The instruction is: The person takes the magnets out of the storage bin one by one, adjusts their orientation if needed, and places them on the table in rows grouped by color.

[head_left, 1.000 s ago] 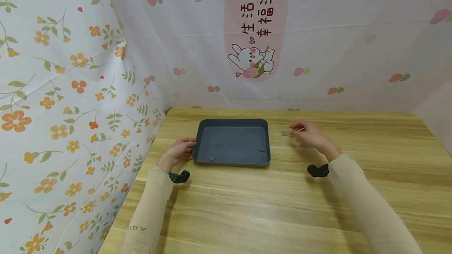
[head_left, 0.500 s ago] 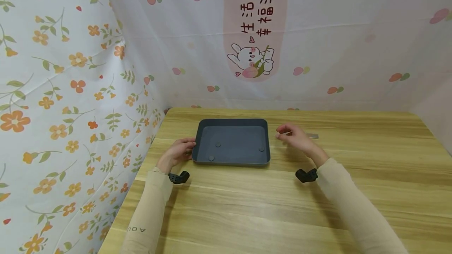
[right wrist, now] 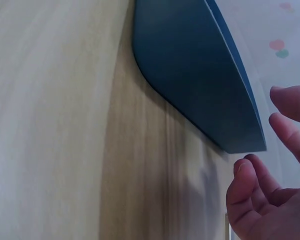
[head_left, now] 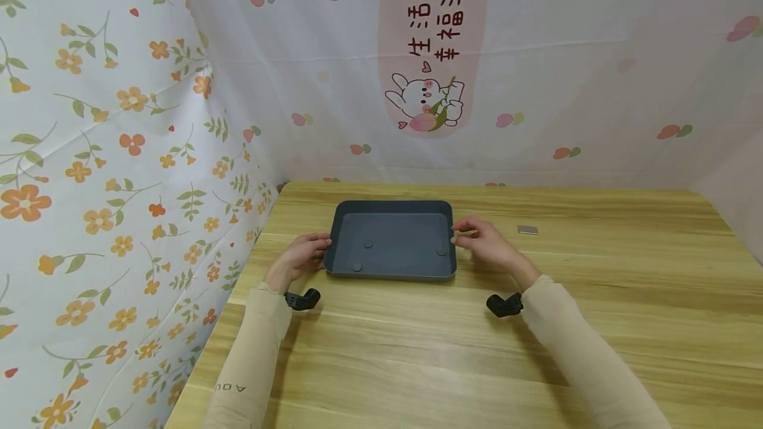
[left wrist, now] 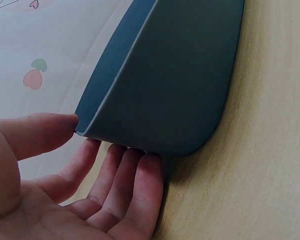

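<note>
Gray tray (head_left: 399, 234) sat on the worktop (head_left: 387, 349), left of center, toward its rear edge. Left hand (head_left: 300, 257) pinched the tray's left side, thumb at rim. Right hand (head_left: 485, 243) was just beside the right side, thumb and fingers apart. Small gray piece (head_left: 527, 230) lay farther right, near the worktop's rear edge.

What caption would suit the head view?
Left hand and right hand at opposite ends of a grey rectangular tray on a wood-grain table, a small flat rectangle to the right.
</note>
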A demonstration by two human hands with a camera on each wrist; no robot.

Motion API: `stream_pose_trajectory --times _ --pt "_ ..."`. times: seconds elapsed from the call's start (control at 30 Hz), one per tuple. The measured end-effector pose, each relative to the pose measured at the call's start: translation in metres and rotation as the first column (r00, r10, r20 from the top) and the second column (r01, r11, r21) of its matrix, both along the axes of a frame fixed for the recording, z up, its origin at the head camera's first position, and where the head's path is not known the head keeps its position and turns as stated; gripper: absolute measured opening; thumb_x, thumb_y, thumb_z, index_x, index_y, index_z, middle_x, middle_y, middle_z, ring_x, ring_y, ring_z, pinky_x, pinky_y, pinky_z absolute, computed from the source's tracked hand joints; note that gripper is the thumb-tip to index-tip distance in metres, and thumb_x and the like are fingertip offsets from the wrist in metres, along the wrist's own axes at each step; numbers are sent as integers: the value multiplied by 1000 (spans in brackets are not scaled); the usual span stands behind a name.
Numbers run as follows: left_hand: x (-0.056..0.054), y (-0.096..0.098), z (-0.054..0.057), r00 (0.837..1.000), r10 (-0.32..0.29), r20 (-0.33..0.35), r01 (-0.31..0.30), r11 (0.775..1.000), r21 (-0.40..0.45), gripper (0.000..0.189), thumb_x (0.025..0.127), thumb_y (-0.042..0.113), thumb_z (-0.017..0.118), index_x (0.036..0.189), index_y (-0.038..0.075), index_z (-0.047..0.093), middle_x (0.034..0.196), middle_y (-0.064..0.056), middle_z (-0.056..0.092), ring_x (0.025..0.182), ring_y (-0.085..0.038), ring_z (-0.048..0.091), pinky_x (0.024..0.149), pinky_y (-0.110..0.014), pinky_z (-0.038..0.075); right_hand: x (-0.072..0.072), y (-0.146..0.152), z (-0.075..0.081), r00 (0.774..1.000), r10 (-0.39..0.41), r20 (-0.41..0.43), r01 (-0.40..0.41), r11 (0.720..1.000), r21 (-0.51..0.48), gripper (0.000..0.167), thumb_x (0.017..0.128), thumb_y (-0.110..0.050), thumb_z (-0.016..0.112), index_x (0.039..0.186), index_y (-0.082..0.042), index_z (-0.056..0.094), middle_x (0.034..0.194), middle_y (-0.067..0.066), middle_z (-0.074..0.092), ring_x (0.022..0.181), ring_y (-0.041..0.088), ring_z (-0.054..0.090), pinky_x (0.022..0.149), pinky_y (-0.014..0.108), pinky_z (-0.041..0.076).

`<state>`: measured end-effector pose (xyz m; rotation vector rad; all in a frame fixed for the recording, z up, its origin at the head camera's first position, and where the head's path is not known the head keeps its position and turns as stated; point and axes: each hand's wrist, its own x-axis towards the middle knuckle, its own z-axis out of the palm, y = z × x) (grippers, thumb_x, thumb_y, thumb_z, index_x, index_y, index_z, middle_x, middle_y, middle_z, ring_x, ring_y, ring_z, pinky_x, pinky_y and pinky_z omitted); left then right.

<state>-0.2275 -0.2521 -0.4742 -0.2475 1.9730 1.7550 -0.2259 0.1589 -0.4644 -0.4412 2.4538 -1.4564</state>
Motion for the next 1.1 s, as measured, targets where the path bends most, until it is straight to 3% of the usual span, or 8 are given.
stream_pose_trajectory --times 0.27,0.5,0.63,0.83,0.93,1.1 --pt "1 1 2 1000 8 -1 -8 1000 6 49 103 17 44 146 -4 33 119 -10 56 96 -14 56 78 -26 48 3 -8 -6 999 38 11 -38 999 9 37 97 -14 58 127 7 52 135 25 47 122 47 51 93 49 48" --pt "1 1 3 1000 11 8 -11 1000 21 49 103 16 44 147 -4 32 116 -8 56 95 -13 56 77 -26 48 3 -15 -12 995 59 -75 -56 998 41 31 92 -8 63 118 7 59 126 25 54 96 34 61 78 36 49" --pt "1 2 2 1000 16 9 -16 1000 11 49 103 16 44 146 -4 33 116 -8 56 94 -13 57 76 -25 49 4 -18 -15 992 51 -117 -45 997 56 28 89 -7 66 113 7 61 121 25 55 88 26 57 72 32 47" --pt "1 2 2 1000 23 4 -23 1000 6 48 103 16 45 145 -4 35 116 -8 57 95 -13 57 77 -25 49 4 -23 -17 986 55 -158 -41 995 95 25 87 -4 67 108 7 62 108 27 54 56 13 47 56 26 42" --pt "1 2 2 1000 21 4 -21 1000 7 48 103 16 45 146 -4 34 116 -8 57 95 -13 57 77 -25 49 5 -25 -17 986 47 -161 -21 987 159 22 87 -6 67 108 3 63 111 28 50 69 22 49 64 32 42" --pt "2 2 2 1000 20 2 -20 1000 8 48 103 16 45 145 -4 34 113 -7 57 94 -12 56 76 -25 49 5 -29 -15 984 37 -175 18 952 305 22 88 -11 66 108 -2 64 125 32 46 115 43 45 94 53 41"
